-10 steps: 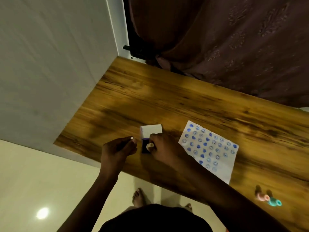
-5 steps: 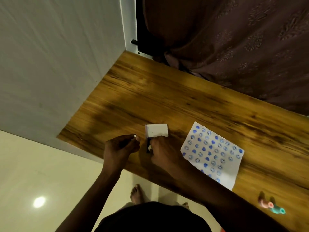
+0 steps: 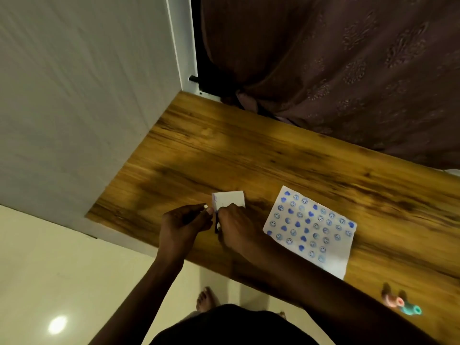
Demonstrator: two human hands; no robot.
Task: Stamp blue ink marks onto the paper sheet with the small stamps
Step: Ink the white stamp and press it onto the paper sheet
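The surface is broad wood grain, and your sheet lies flat on it to your right, already thick with blue hearts and faces; bare paper remains only along its near edge. It is light and will slide, so pin a corner before you press. The ink pad, lid up, sits left of the sheet. Your right hand covers it, grip curled onto what I take to be a stamp, mostly hidden. Your left hand has its fingers pressed together beside the pad; whether they pinch anything, I cannot tell. Two spare stamps lie far right: small, stiff, best taken by the barrel.
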